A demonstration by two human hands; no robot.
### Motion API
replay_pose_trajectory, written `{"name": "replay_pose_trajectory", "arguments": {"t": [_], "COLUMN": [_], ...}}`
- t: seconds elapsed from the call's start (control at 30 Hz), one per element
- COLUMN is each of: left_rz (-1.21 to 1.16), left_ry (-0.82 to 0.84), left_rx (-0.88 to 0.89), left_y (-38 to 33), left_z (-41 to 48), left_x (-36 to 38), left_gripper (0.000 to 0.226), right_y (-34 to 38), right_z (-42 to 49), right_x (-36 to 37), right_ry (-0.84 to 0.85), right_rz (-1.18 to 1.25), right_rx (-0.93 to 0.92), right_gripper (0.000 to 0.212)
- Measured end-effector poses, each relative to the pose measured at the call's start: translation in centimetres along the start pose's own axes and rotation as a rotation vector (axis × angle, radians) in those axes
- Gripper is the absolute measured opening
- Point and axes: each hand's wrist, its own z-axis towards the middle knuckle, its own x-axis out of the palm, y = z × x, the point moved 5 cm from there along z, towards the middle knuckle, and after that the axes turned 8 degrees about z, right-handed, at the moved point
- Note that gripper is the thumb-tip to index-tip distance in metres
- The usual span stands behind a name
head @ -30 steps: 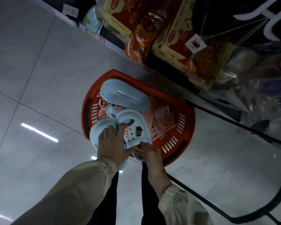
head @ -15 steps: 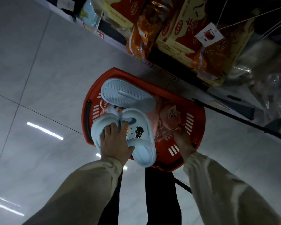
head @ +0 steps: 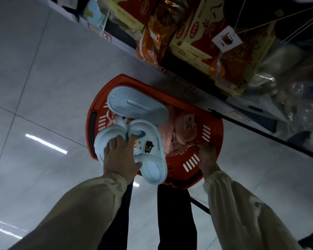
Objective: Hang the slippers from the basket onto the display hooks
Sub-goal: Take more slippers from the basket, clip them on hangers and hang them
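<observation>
On my feed the left hand (head: pixel 119 157) is clamped on a pale blue pair (head: pixel 152 170) of slippers, held just above the near-left rim of the red basket (head: pixel 214 141). Its fingers curl over the two straps where the slippers meet. They are thick, puffy foam slides with rounded edges and an open heel. The right one's strap carries a black charm (head: pixel 148 147) with two yellow rings on it, and beside it are smaller coloured charms that I cannot make out.

A third blue slipper (head: pixel 137 105) lies sole up across the far side of the basket, showing ribbed tread and one long central groove. To its right, inside the basket, sit pink slippers (head: pixel 184 130), one with a dark printed mark on its strap. The right hand (head: pixel 206 157) reaches into the basket's near-right part, fingertips at the edge of the pink ones. Blur hides the fingers, so I cannot tell whether it grips anything.

The basket stands on grey floor tiles (head: pixel 43 78) against a shelf stacked with red-and-yellow boxes (head: pixel 197 33) and orange packets (head: pixel 152 40).
</observation>
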Motion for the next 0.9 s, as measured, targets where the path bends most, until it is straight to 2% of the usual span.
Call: {"name": "replay_pose_trajectory", "arguments": {"t": [0.1, 0.17, 0.23, 0.43, 0.57, 0.67, 0.9], "left_rz": [0.014, 0.026, 0.036, 0.016, 0.001, 0.005, 0.009], "left_ry": [-0.004, -0.006, 0.001, 0.029, 0.043, 0.05, 0.003], "left_rx": [-0.018, -0.028, -0.036, -0.065, -0.075, -0.063, -0.046], "left_y": [0.5, 0.8, 0.9, 0.8, 0.1, -0.7, -2.1], "left_z": [-0.4, -1.0, -1.5, -3.6, -5.7, -7.6, -13.0], "left_x": [-0.8, -1.6, -2.6, -5.3, -8.5, -11.5, -21.0], "left_gripper": [0.078, 0.076, 0.075, 0.075, 0.073, 0.07, 0.067], "right_y": [-1.2, -1.3, -1.1, 0.8, 4.4, 8.1, 20.1], "right_z": [-1.4, -3.0, -5.0, -10.1, -12.6, -15.5, -28.3], "right_x": [0.1, -1.1, -1.6, -3.8, -5.9, -8.1, -14.2], "right_ry": [-0.03, -0.154, -0.215, -0.201, -0.161, -0.128, -0.09], "right_rz": [-0.07, -0.18, -0.233, -0.249, -0.24, -0.167, -0.07], "right_rx": [0.017, -0.057, -0.031, -0.033, -0.117, -0.195, -0.48], "right_gripper": [0.028, 0.027, 0.026, 0.03, 0.028, 0.005, 0.015]}}
